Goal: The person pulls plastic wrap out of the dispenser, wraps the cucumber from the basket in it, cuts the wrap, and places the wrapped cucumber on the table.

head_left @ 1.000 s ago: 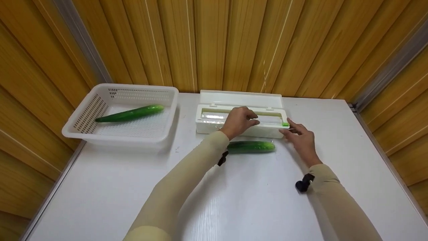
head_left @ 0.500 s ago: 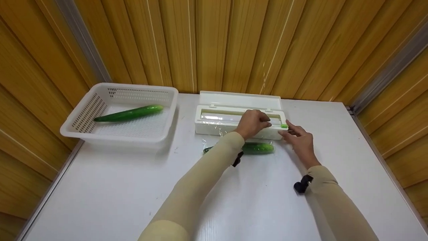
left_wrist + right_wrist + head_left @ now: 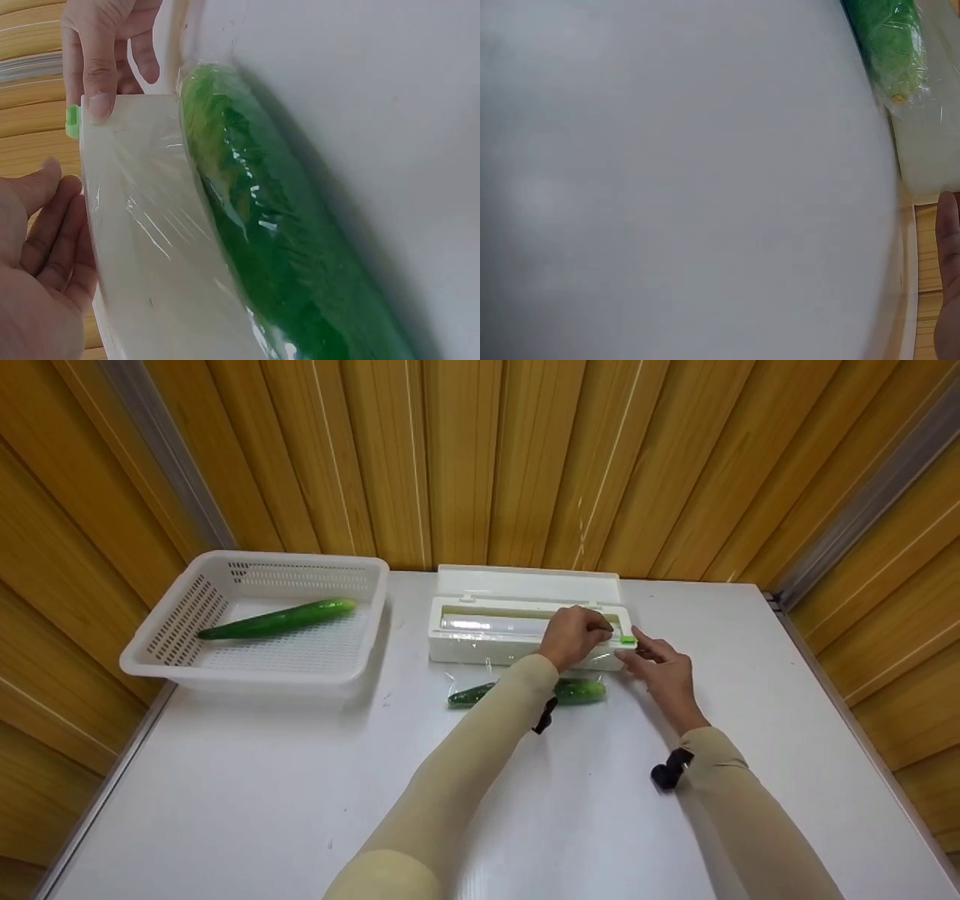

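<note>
A white cling film dispenser [image 3: 465, 651] stands at the back with its lid raised and a film roll [image 3: 487, 624] inside. Clear film runs down its front over a green cucumber [image 3: 585, 692], which lies along the box and looks wrapped in film in the left wrist view. My left hand [image 3: 568, 639] is over the dispenser's front rail, thumb and bent fingers at the top edge, left of the green slider [image 3: 73, 121]. My right hand [image 3: 670, 679] grips the dispenser's right end, thumb on the front face. Only part of that hand shows in the right wrist view.
A white perforated basket [image 3: 255, 676] stands at the left with another cucumber [image 3: 277, 619] inside. Both are on a white table [image 3: 225, 795]. Wood-patterned panels [image 3: 457, 457] rise directly behind the dispenser and basket.
My left hand has slid right along the dispenser's front rail towards the slider, uncovering the cucumber's left end. My right hand keeps its hold on the dispenser's right end.
</note>
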`<state>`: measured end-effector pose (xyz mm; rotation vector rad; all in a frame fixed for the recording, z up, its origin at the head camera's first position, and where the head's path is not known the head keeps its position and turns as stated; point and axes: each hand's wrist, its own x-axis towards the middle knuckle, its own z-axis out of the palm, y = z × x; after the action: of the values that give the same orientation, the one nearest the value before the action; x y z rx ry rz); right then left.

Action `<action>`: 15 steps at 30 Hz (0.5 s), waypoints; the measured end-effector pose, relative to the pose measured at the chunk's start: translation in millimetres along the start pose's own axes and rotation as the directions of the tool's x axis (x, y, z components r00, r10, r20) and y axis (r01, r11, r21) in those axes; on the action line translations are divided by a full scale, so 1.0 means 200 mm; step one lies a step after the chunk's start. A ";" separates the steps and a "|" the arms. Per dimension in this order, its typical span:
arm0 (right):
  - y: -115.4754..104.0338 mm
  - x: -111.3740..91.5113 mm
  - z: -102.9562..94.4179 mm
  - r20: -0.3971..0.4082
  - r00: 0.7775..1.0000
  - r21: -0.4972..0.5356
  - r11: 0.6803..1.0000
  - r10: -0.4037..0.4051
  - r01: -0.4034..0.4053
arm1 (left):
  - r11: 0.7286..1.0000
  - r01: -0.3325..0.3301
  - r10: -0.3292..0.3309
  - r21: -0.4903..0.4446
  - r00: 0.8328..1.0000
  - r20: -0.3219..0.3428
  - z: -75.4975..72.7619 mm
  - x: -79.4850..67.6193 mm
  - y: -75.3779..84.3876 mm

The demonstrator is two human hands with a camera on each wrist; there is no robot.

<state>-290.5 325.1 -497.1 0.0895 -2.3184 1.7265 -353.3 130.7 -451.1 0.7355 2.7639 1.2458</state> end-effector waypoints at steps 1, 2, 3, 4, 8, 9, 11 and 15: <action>0.00 0.00 0.00 0.002 1.000 0.003 1.000 0.006 -0.006 | 1.000 0.008 -0.008 0.007 1.000 -0.003 0.01 0.00 0.00; 0.00 0.00 0.00 0.004 1.000 0.003 1.000 0.011 -0.011 | 1.000 0.018 -0.018 0.012 1.000 -0.007 0.01 0.00 0.00; 0.00 0.01 0.00 0.003 1.000 0.004 1.000 0.016 -0.016 | 0.999 0.029 -0.029 0.014 1.000 -0.010 0.02 0.00 0.01; 0.00 0.01 0.00 0.003 1.000 0.006 1.000 0.018 -0.018 | 0.999 0.043 -0.043 0.015 0.999 -0.015 0.03 0.00 0.01; 0.01 0.01 -0.01 -0.005 1.000 0.007 1.000 0.008 -0.008 | 0.996 0.084 -0.083 0.013 0.996 -0.032 0.07 0.00 0.02; 0.01 0.01 -0.01 -0.007 1.000 0.011 1.000 0.004 -0.004 | 0.995 0.095 -0.094 0.013 0.995 -0.031 0.07 0.00 0.02; 0.02 0.01 0.00 -0.008 1.000 0.016 1.000 -0.003 0.003 | 0.993 0.116 -0.116 0.014 0.993 -0.027 0.08 0.01 0.02; 0.03 0.01 0.00 -0.008 1.000 0.047 0.999 0.001 -0.001 | 0.987 0.163 -0.162 0.013 0.987 -0.012 0.09 0.02 0.03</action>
<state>-294.1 327.1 -502.6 0.0899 -2.2730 1.7790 -350.2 147.8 -458.4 0.4931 2.7777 1.2045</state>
